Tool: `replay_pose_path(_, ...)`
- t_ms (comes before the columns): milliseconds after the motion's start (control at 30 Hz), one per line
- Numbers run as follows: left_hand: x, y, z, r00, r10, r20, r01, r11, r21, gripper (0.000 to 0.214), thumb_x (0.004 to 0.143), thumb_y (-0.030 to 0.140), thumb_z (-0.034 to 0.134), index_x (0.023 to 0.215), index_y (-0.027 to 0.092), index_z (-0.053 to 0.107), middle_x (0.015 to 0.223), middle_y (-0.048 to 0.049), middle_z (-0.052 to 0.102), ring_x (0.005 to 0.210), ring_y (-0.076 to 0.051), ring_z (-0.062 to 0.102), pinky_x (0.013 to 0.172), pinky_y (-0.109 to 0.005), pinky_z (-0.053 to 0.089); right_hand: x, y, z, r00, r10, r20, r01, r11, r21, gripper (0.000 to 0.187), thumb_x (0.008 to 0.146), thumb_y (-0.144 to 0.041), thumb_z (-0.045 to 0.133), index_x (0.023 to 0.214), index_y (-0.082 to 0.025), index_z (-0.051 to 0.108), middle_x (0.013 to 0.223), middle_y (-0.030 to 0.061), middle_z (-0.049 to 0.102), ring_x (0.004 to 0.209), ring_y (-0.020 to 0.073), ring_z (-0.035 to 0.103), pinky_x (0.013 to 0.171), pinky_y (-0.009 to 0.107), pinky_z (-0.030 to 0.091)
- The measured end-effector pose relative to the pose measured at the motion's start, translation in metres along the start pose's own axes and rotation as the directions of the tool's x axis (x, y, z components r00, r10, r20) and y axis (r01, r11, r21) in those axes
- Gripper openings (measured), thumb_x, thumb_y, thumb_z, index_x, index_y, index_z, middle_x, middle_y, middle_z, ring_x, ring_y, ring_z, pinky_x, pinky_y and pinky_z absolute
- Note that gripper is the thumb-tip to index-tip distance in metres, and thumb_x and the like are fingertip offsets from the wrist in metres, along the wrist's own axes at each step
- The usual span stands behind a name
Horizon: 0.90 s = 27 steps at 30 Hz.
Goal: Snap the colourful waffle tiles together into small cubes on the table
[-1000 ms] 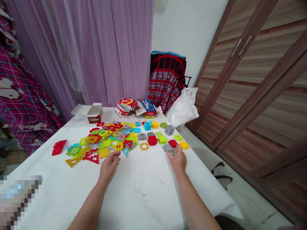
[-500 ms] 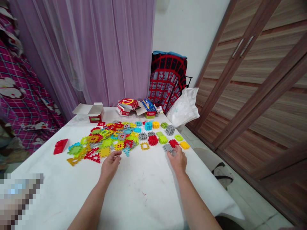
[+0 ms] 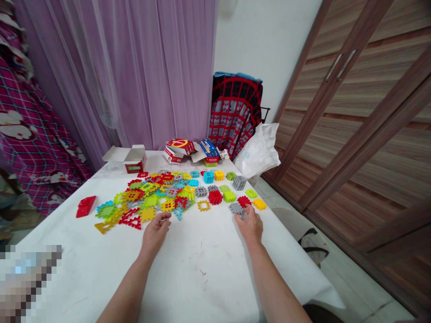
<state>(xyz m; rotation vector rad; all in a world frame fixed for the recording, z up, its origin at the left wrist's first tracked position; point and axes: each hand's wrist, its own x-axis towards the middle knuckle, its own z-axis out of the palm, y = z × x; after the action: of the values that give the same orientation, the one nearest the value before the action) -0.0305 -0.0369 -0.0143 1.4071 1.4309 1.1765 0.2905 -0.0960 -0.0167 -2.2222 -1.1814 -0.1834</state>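
Interlocking plastic tiles (image 3: 150, 201) lie heaped on the white-covered counter (image 3: 205, 289); rightward, stacks like the red one (image 3: 215, 197) seem colour-grouped to keep matches together. The right hand (image 3: 251, 223), loosely curved, is at a grey tile (image 3: 235, 207), grip unclear; the left hand (image 3: 156, 229), half-curled, apparently empty, nears a cyan triangle (image 3: 178, 215).

Grey toothed tile (image 3: 235, 208), lying flat, beside red tile (image 3: 243, 201)
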Motion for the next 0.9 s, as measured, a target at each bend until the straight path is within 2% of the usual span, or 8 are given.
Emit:
replay_pose_path(100,-0.001,0.001,-0.001,1.000,-0.001,0.002,0.001,1.000,-0.005,0.032,0.065,0.043,0.055,0.088,0.023,0.065,0.086,-0.0040,0.072,0.075,-0.019,0.069,0.063,-0.028,0.054,0.000,-0.001,-0.001,1.000,0.009,0.008,-0.009,1.000,0.001,0.050,0.076,-0.036,0.062,0.121,-0.018,0.050,0.109,0.0054,0.069,0.095,0.0235,0.061,0.079,0.032,0.041)
replay_pose_path(467,-0.001,0.002,0.000,1.000,0.003,0.006,-0.003,1.000,0.012,0.033,0.065,0.042,0.054,0.089,0.022,0.066,0.082,-0.0038,0.072,0.073,-0.019,0.068,0.064,-0.029,0.054,0.000,0.001,0.002,1.000,-0.008,-0.028,0.009,1.000,0.020,0.051,0.073,-0.038,0.062,0.120,-0.019,0.052,0.107,0.0061,0.069,0.094,0.0231,0.060,0.079,0.032,0.041)
replay_pose_path(600,0.000,0.000,-0.001,1.000,-0.003,0.014,0.003,1.000,0.009,0.033,0.065,0.041,0.055,0.090,0.023,0.065,0.079,-0.0027,0.072,0.074,-0.020,0.068,0.065,-0.029,0.054,0.001,0.007,0.005,0.997,0.014,-0.075,-0.004,0.992,0.123,0.042,0.077,-0.034,0.054,0.116,-0.018,0.054,0.106,0.0065,0.069,0.094,0.0222,0.061,0.081,0.032,0.042)
replay_pose_path(733,0.000,-0.002,-0.001,1.000,0.002,0.011,-0.002,1.000,0.006,0.033,0.064,0.040,0.056,0.090,0.023,0.065,0.083,-0.0033,0.072,0.074,-0.020,0.068,0.065,-0.030,0.054,0.003,0.016,0.009,0.983,0.142,-0.120,-0.102,0.951,0.293,0.034,0.080,-0.023,0.039,0.109,-0.016,0.056,0.101,0.0081,0.071,0.093,0.0203,0.063,0.082,0.030,0.043)
replay_pose_path(900,0.000,-0.002,0.000,1.000,0.000,0.005,0.000,1.000,0.000,0.034,0.064,0.041,0.056,0.090,0.022,0.065,0.084,-0.0032,0.072,0.071,-0.019,0.067,0.065,-0.029,0.053,0.004,0.018,0.011,0.984,0.161,-0.080,-0.128,0.939,0.321,0.031,0.080,-0.019,0.037,0.104,-0.017,0.056,0.099,0.0073,0.072,0.095,0.0199,0.064,0.083,0.030,0.043)
